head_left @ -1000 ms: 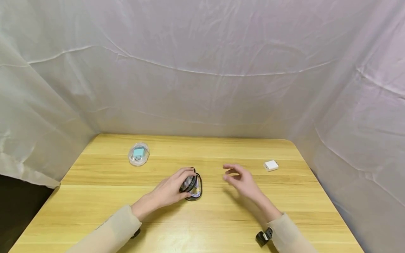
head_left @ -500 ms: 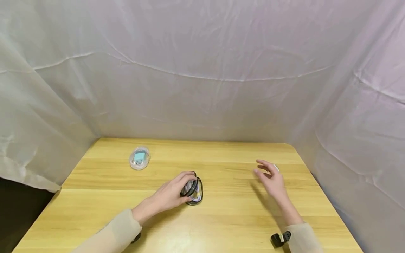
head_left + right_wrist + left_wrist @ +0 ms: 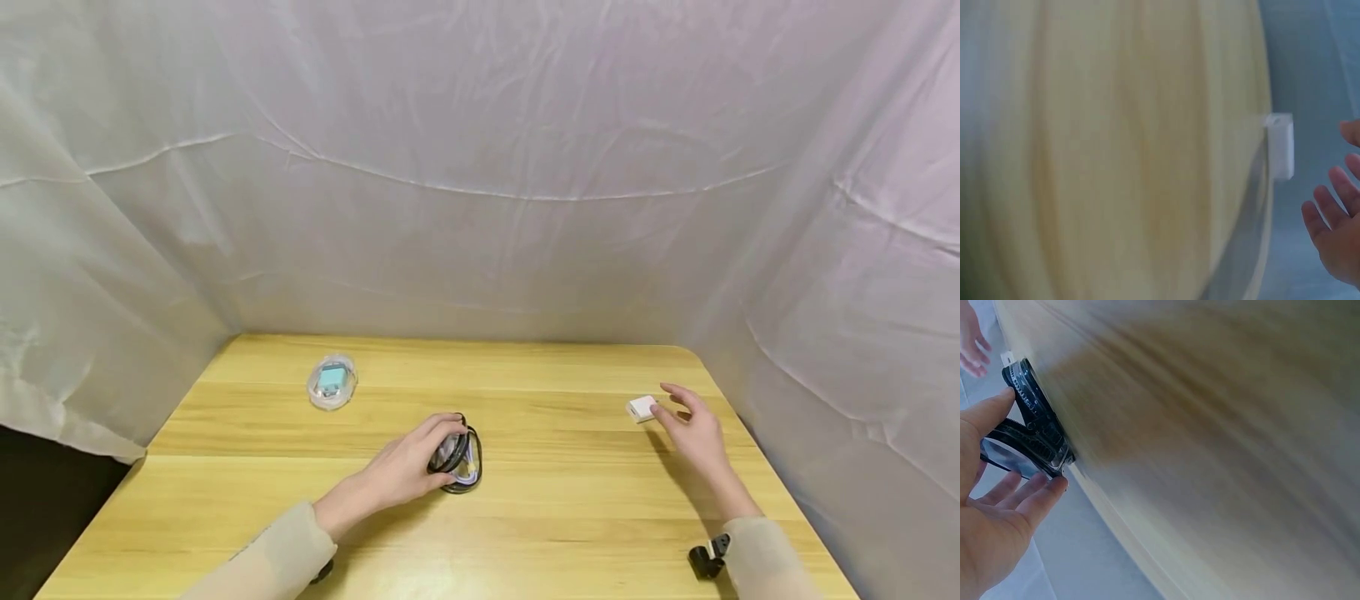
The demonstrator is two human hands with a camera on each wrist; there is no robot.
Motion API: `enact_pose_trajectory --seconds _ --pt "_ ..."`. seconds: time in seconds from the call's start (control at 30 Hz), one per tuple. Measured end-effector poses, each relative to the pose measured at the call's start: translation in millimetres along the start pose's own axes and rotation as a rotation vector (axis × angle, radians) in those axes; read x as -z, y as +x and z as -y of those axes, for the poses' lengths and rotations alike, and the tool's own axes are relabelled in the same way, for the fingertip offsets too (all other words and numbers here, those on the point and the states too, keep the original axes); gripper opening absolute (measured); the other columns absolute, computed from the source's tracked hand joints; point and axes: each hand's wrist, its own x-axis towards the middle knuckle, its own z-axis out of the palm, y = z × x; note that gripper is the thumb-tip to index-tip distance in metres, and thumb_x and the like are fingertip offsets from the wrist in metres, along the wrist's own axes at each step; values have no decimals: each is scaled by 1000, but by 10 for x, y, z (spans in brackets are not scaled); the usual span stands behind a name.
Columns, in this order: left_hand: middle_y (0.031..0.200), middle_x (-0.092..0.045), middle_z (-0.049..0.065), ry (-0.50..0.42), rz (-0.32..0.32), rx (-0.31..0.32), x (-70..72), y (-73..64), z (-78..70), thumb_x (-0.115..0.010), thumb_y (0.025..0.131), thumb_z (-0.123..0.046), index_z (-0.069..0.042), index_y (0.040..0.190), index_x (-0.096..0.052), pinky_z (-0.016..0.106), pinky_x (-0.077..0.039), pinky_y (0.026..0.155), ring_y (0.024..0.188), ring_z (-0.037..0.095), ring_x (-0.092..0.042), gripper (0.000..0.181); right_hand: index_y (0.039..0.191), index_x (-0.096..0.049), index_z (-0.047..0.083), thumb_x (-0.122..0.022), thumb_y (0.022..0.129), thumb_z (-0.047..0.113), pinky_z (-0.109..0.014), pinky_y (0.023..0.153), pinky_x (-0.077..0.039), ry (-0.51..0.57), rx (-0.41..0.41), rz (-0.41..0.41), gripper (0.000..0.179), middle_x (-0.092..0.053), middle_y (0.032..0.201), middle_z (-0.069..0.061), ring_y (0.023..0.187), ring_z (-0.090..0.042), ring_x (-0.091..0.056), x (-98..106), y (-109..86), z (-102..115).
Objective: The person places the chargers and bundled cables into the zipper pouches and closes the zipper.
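Observation:
My left hand [image 3: 401,468] grips a small black zippered case [image 3: 1034,412], thumb on one half and fingers on the other. The case stands unzipped and parted on the table, its zipper teeth showing in the left wrist view. A purple-white coiled cable [image 3: 468,475] shows inside it in the head view. Further right, my right hand [image 3: 697,433] hovers by a white charger plug [image 3: 1281,147], thumb and fingers spread. In the head view the thumb tip overlaps the plug's right end; the right wrist view shows the hand apart from it, holding nothing.
A light-blue charger block [image 3: 332,378] lies within a clear round thing at the back left of the wooden table [image 3: 525,542]. Grey cloth [image 3: 480,250] hangs behind the table and along both sides. A black device [image 3: 707,560] sits at the right wrist.
My right hand has moved right, from the middle of the table, passing over the white charger plug to its right side. The left hand keeps its hold on the case in place.

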Motion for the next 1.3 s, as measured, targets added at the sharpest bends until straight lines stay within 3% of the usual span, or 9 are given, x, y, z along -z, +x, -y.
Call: enact_pose_trajectory --seconds 0.07,0.2,0.5,0.7,0.93,1.3 --pt "156 -48 6 1 0 -1 0 1 3 -89 84 -25 -19 145 -52 49 -59 96 128 32 -61 71 147 -53 0 -69 101 21 -63 108 -46 -27 -3 37 53 -48 151 -30 132 -52 -51 29 30 -61" --pt "156 -48 6 3 0 -5 -1 1 4 -89 84 -25 -19 145 -53 49 -59 97 128 31 -61 72 150 -49 -3 -70 100 24 -67 106 -46 -90 -1 116 60 -46 148 -38 129 -59 -51 57 86 -167" --pt "156 -48 8 8 -1 -2 9 3 -16 -89 83 -24 -19 145 -52 50 -59 96 127 33 -62 72 150 -45 -9 -78 95 28 -65 105 -47 -153 53 232 74 -55 139 -38 123 -54 -59 5 234 -264" --pt "156 -47 8 18 2 -3 6 10 -21 -89 84 -25 -20 146 -52 49 -59 95 127 31 -62 72 148 -46 -11 -80 93 28 -56 96 -53 -197 38 254 75 -58 137 -36 115 -46 -64 -41 238 -187" --pt "156 -47 8 16 0 -4 2 14 -14 -89 84 -25 -20 146 -52 49 -60 94 127 32 -62 73 143 -50 -14 -80 94 26 -55 91 -57 -214 52 259 70 -60 131 -38 110 -45 -66 -52 226 -110" --pt "155 -48 8 9 5 -6 -5 -2 -8 -89 84 -25 -18 145 -52 50 -60 95 127 32 -62 72 137 -58 -12 -78 93 19 -45 83 -59 -231 80 261 58 -67 120 -35 103 -41 -69 -102 221 -126"
